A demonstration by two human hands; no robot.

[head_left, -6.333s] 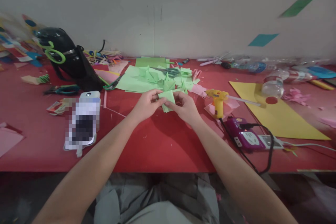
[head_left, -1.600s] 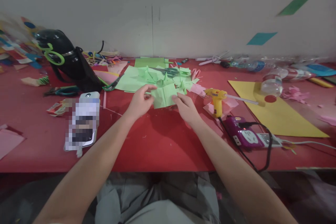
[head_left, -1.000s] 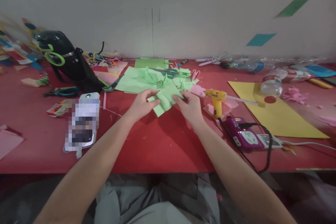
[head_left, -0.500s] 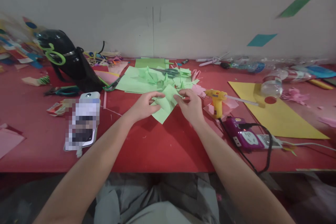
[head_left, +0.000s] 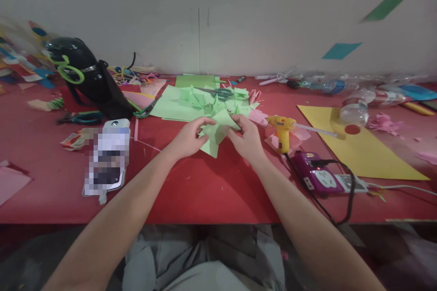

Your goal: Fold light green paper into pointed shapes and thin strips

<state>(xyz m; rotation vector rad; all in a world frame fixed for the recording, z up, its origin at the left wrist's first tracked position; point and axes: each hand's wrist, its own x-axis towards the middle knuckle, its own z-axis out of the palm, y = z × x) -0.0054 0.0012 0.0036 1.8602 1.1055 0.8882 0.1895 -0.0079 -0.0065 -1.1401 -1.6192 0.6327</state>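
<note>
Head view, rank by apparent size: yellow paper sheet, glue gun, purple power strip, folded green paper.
1. yellow paper sheet
2. purple power strip, glue gun and folded green paper: too alike to rank.

Both bare arms reach forward from the lower corners and converge toward the middle. The left forearm slants up to the right, the right forearm up to the left, wrists fairly straight. The left hand and right hand sit close together, knuckles up and fingers curled. Each has thumb and fingertips in a pinching grip on an edge of one folded green paper between them.
</note>
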